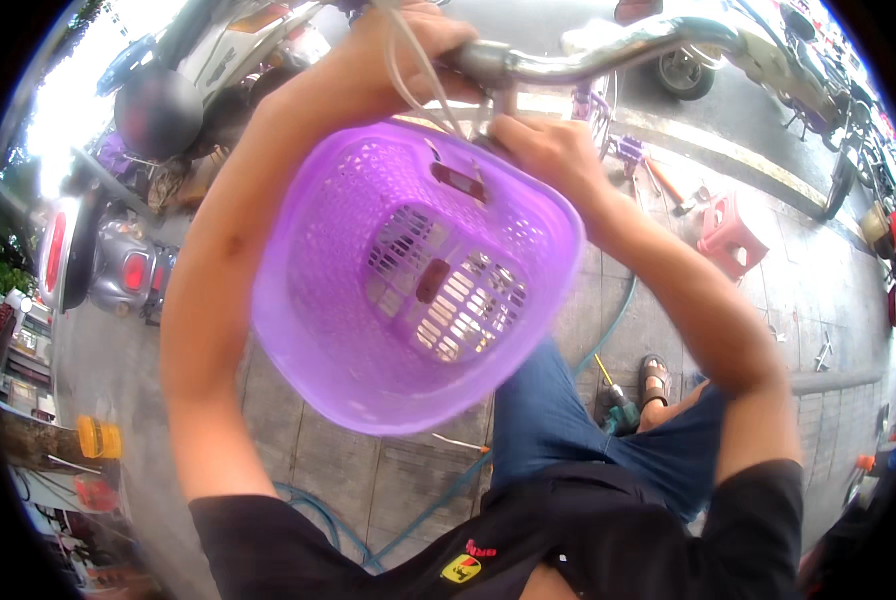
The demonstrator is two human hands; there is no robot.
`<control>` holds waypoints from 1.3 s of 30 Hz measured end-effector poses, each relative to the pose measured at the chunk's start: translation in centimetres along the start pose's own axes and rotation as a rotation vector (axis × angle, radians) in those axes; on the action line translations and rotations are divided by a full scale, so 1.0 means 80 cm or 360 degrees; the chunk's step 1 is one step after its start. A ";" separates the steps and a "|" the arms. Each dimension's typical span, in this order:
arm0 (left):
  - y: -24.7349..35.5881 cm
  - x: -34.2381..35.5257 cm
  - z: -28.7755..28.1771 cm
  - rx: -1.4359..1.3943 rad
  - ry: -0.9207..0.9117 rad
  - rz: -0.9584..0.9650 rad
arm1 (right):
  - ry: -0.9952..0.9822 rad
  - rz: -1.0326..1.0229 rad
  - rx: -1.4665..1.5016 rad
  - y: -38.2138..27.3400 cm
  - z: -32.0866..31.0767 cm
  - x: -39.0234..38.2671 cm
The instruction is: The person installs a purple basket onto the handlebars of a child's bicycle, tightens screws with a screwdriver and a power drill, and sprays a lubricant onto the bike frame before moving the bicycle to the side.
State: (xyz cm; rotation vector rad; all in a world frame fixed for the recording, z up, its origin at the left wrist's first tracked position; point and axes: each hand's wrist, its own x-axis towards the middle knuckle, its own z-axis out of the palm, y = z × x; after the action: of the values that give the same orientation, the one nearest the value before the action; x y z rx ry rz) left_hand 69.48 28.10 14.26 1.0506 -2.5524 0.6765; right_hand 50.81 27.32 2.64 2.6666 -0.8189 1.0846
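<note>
A purple plastic bicycle basket (318, 250) hangs in front of me, its open top toward me and its slotted bottom showing. Just past its upper rim is a chrome handlebar (628, 58). My left hand (403, 50) is closed round the bar's left part, and pale cables (408, 75) run down beside it. My right hand (543, 150) is at the basket's far rim, under the bar, with its fingers bent in and pressed together near the stem. What those fingertips hold is hidden. Brown bracket plates (433, 282) sit on the basket's bottom and back wall.
A green cordless drill (622, 416) lies by my sandalled foot (654, 380). A blue-green hose (438, 505) crosses the paving. At right are a red stool (732, 235) and a hammer (668, 182). Parked scooters (128, 270) stand left, and others line the road.
</note>
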 end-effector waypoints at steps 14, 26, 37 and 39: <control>0.022 0.014 -0.012 -0.0193 -0.0141 0.0056 | -0.0327 -0.0038 0.0007 0.006 -0.041 -0.012; 0.014 0.010 -0.008 -0.0073 -0.0050 0.0192 | -0.0755 0.0170 -0.0163 -0.031 -0.094 0.010; 0.004 0.012 0.004 -0.0193 -0.0169 0.0027 | -0.0593 0.0275 0.0193 -0.015 -0.078 0.015; -0.002 0.014 0.008 -0.0178 -0.0098 0.0075 | -0.0773 0.0688 0.0667 -0.016 -0.094 0.023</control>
State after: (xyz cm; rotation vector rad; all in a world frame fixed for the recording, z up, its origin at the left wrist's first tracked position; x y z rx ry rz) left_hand 68.78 27.00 14.23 0.9919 -2.6413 0.5137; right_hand 48.06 30.08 9.48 3.2718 -1.4495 0.7390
